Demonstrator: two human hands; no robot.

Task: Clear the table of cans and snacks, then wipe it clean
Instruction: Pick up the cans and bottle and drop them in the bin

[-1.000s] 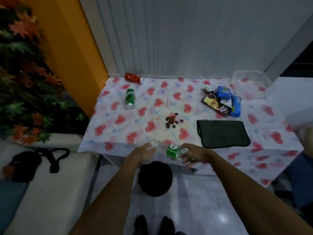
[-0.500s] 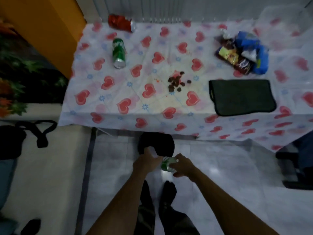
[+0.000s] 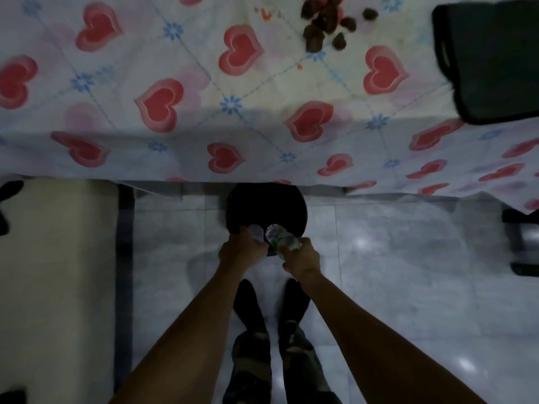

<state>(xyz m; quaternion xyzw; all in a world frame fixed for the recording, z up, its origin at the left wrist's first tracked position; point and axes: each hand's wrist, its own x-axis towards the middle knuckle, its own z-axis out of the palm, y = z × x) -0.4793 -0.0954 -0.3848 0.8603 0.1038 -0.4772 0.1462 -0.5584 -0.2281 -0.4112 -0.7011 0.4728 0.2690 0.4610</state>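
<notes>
1. Grey marble-look floor tiles [image 3: 393, 287] fill the bottom half, with the table under a heart-print tablecloth [image 3: 175, 83] across the top and a cream cushion [image 3: 58, 272] on the far left.
2. Left hand [image 3: 240, 252] is curled around 1 small clear thing [image 3: 256, 232], too blurry to name.
3. 1 black round bin [image 3: 267, 208] sits on the floor at the table edge, partly tucked under the cloth overhang, right in front of both hands.
4. Right hand [image 3: 302, 258] is wrapped around 1 clear plastic bottle [image 3: 281, 237] with a green label, tilted over the bin's near rim.
5. 2 dark-socked feet [image 3: 248, 298] below the hands.
6. 1 pile of brown crumbs [image 3: 323, 24] up on the cloth.
7. 1 dark green cloth [image 3: 495, 59] at the far right, near the table's front edge.
</notes>
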